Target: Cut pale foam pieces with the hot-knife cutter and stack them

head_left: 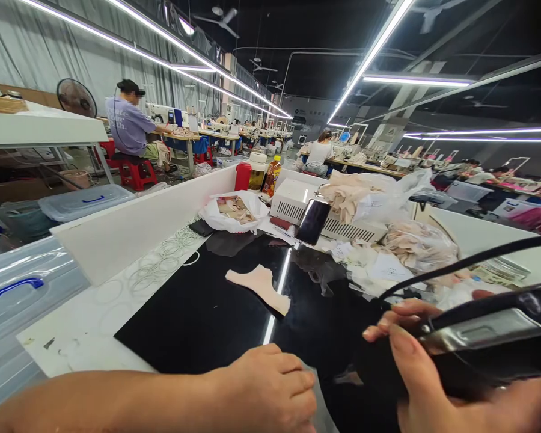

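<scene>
My left hand (pixel 277 391) is closed low in the middle, knuckles up and fingers curled under. A translucent plastic sheet (pixel 322 400) shows beside and beneath its fingers; what the fingers hold is hidden. At the lower right, my right hand (pixel 428 379), partly blurred, is closed around the end of a black object with a silver metal plate (pixel 489 331). A black cable or strap (pixel 469 261) arches above it. Beyond my hands, a pale pink curved fabric piece (pixel 261 285) lies flat on the glossy black work surface (pixel 198 325).
Pale rubber bands (pixel 155 264) lie along the left of the white table. At the back are a white bag of fabric scraps (pixel 234 213), a phone (pixel 313 221), a vented white machine (pixel 293 201), bottles and bagged fabric (pixel 419 243). People sit at sewing tables beyond.
</scene>
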Motion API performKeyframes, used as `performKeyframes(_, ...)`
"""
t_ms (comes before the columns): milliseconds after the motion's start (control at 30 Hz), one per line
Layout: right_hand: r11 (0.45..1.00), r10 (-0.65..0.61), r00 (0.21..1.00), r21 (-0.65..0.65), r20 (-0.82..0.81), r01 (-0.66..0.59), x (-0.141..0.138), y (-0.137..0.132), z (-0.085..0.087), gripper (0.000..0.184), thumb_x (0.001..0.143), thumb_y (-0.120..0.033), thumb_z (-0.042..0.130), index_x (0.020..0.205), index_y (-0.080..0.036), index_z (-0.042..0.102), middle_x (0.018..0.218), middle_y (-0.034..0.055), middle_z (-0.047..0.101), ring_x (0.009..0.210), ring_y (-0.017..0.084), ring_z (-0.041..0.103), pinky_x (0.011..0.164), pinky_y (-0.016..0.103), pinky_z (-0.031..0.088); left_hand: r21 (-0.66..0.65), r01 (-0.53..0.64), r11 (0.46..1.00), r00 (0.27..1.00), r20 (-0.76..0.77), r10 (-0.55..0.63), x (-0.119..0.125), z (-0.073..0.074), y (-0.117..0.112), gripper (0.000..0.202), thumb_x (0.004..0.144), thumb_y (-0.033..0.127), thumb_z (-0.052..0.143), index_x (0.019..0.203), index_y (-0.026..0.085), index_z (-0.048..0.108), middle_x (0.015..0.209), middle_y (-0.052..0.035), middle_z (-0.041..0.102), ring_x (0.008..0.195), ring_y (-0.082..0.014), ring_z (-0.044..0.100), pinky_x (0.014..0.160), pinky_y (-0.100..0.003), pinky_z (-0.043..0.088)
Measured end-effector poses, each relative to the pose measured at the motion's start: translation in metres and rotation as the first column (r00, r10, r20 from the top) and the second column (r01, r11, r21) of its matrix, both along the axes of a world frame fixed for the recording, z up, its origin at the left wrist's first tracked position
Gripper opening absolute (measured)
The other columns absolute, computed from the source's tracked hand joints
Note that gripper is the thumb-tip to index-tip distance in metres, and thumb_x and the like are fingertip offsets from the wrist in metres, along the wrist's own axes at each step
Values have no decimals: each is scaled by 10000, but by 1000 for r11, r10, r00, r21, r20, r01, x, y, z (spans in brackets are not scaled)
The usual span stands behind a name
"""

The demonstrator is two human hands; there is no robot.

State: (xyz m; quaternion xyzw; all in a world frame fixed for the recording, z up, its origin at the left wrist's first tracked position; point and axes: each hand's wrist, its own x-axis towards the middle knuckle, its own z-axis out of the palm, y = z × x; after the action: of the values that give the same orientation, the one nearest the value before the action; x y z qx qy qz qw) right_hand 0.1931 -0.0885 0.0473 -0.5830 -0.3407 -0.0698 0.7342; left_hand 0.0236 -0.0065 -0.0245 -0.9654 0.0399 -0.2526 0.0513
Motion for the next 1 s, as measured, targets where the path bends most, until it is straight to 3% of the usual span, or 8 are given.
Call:
performKeyframes(100, 997, 69, 995, 29, -75, -67, -16, 8, 4, 657, 644, -336, 893, 1164, -303, 492, 824, -27, 673, 567, 185, 640, 520, 322, 586, -5, -3, 1000, 1000, 9, 3, 0, -1, 0, 310, 1049, 411, 495, 922, 155, 615, 1047, -5, 730, 912, -121, 656, 671, -266, 464)
performKeyframes(267, 975, 195, 979, 125, -62, -186, -21, 15, -8, 696, 756, -229, 850, 1314, -318, 444, 847, -44, 653, 638, 146, 639, 576, 287, 599, -17, 0, 1000, 997, 81, 1, 2, -5, 0, 332, 1045, 418, 502, 851, 162, 588, 1003, 1, 734, 870, -120, 656, 635, -268, 446)
performKeyframes(600, 982, 158, 987, 109, -11, -156, -18, 13, -15, 692, 797, -239, 825, 1364, -293, 433, 855, -33, 655, 590, 131, 627, 553, 284, 596, -11, -5, 1000, 998, 58, 5, 4, -9, -1, 312, 1033, 425, 522, 876, 164, 588, 1037, -2, 736, 887, -126, 660, 610, -273, 436)
performKeyframes(833, 982, 154, 988, 115, -30, -149, -16, 15, -16, 618, 764, -251, 842, 1200, -285, 407, 823, -36, 661, 576, 149, 634, 525, 279, 590, 2, -4, 1000, 997, 81, 4, 3, -9, 0, 314, 1036, 416, 518, 871, 158, 586, 1023, -7, 732, 890, -123, 662, 618, -265, 428)
performKeyframes(1000, 980, 155, 986, 136, -62, -145, -19, 17, -15, 624, 771, -230, 842, 1252, -287, 449, 855, -28, 663, 607, 145, 634, 559, 280, 590, 3, -1, 1000, 995, 100, 1, 2, -9, 1, 329, 1045, 419, 498, 857, 163, 586, 1023, -4, 733, 887, -121, 658, 629, -264, 438)
